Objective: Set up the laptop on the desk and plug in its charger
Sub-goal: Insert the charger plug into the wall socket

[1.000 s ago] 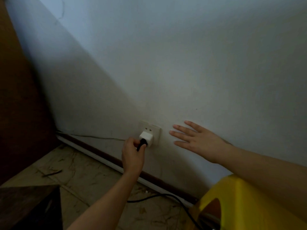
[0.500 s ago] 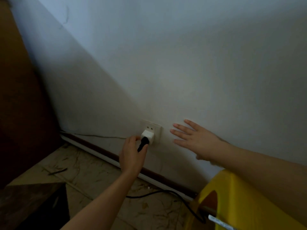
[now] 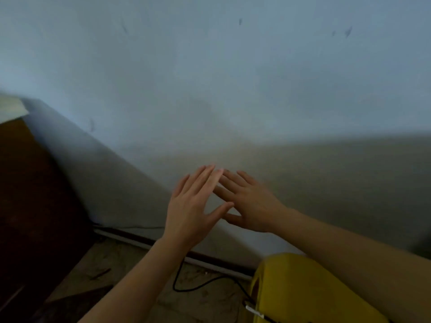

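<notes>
My left hand (image 3: pixel 191 208) and my right hand (image 3: pixel 250 202) are both raised in front of the pale wall with fingers spread and straight, holding nothing. Their fingertips overlap in the middle of the view. The wall socket and the white charger plug are hidden behind my hands. A black charger cable (image 3: pixel 200 285) runs across the floor below my left forearm toward the yellow stool. The laptop and the desk top are out of view.
A yellow plastic stool (image 3: pixel 300 292) stands at the lower right against the wall. Dark wooden furniture (image 3: pixel 35 206) fills the left side. A dark skirting board (image 3: pixel 210 256) runs along the wall's foot above the stained tile floor (image 3: pixel 130 264).
My left hand has let go of the plug at the socket and risen with fingers spread. The view has tilted upward, and my hands now overlap and cover the socket.
</notes>
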The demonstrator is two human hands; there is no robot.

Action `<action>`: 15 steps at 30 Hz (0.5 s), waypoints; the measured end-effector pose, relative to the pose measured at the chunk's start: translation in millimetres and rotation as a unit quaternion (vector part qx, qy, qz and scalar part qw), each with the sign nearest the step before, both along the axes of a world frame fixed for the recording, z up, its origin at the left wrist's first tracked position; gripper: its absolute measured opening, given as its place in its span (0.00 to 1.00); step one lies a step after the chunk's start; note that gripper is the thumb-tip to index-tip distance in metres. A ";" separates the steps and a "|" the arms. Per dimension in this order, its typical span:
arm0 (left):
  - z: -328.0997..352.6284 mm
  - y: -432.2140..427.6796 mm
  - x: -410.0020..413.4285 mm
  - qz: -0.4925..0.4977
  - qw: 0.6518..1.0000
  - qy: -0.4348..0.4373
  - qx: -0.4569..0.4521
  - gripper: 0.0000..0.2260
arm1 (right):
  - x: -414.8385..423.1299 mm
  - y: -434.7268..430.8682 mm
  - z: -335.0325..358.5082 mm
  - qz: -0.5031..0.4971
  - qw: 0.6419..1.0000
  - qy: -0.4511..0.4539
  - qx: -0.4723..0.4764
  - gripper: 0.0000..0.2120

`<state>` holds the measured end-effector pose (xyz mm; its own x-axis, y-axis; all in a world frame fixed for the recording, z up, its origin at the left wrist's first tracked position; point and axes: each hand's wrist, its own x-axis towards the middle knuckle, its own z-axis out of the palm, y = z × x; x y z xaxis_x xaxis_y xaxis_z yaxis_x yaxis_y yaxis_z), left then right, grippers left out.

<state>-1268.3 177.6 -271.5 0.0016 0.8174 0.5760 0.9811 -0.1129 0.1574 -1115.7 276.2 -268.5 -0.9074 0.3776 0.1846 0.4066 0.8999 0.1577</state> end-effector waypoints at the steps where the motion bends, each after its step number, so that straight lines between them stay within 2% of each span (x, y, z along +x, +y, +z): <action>1: 20.1 -3.2 2.8 -0.003 1.000 0.011 -0.010 0.31 | 5.6 -6.2 20.4 -0.006 1.000 0.011 -0.004 0.38; 10: 191.7 -32.9 67.7 -0.045 0.996 0.013 -0.074 0.34 | 99.7 -47.9 215.9 -0.077 0.996 0.021 0.028 0.37; 15: 301.8 -54.5 106.9 -0.045 0.995 0.027 -0.089 0.35 | 147.4 -77.1 322.8 -0.146 0.988 0.046 0.012 0.41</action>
